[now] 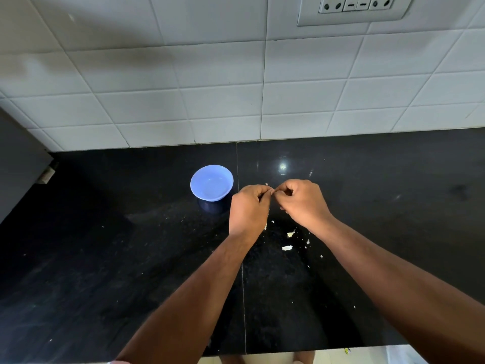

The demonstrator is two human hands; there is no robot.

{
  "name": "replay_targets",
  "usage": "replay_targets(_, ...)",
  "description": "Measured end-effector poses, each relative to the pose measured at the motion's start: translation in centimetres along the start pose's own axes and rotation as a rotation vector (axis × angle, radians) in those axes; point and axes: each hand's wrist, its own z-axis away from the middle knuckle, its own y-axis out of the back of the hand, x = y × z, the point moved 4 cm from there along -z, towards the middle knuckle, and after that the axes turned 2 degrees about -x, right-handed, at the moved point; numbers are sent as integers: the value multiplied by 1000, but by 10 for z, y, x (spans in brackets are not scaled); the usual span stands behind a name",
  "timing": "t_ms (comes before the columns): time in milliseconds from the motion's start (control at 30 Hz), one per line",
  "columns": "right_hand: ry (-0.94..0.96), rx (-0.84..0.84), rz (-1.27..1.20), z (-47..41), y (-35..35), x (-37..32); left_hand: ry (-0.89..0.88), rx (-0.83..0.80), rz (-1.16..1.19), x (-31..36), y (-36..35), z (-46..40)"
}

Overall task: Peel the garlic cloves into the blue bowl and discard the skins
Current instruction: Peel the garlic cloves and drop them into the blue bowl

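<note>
A small blue bowl (211,183) stands on the black counter and looks empty. Just right of it my left hand (248,210) and my right hand (304,202) meet above the counter, fingers curled. Their fingertips pinch a small garlic clove (273,191) between them; most of it is hidden by the fingers, and a bit of pale skin sticks up at the top. Several pale garlic skin flakes (288,240) lie scattered on the counter below and right of the hands.
The black stone counter (131,258) runs to a white tiled wall at the back, with a switch and socket plate (354,9) high on the right. A dark grey panel (21,164) borders the left. The counter's front edge is at the bottom.
</note>
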Motion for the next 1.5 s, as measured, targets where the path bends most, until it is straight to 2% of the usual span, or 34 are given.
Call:
replay_targets(267, -157, 0, -212, 2, -6, 4, 102, 49, 158, 2, -4, 7)
replay_targets(433, -83, 16, -34, -1, -6, -2, -84, 122, -147, -2, -7, 11)
replay_targets(533, -51, 21, 51, 1, -6, -7, -117, 133, -195, -5, -7, 10)
replay_targets(733, -86, 9, -22, 1, -13, -6, 148, 146, 152, -9, -7, 6)
replay_targets(800, -88, 7, 14, 2, -17, -7, 177, 154, 196, -9, -7, 7)
replay_targets(967, -166, -2, -72, 0, -19, -1, -58, 109, -119, -9, -5, 11)
replay_targets(1033, -216, -8, -148, 0, -20, 2, -100, 94, -158, -11, -5, 9)
replay_targets(1333, -467, -1, -515, -1, -31, 7, 224, 201, 279, -20, -11, 7)
replay_targets(1500, -389, -96, -471, 0, -27, 13, 215, 165, 451, -15, -8, 6)
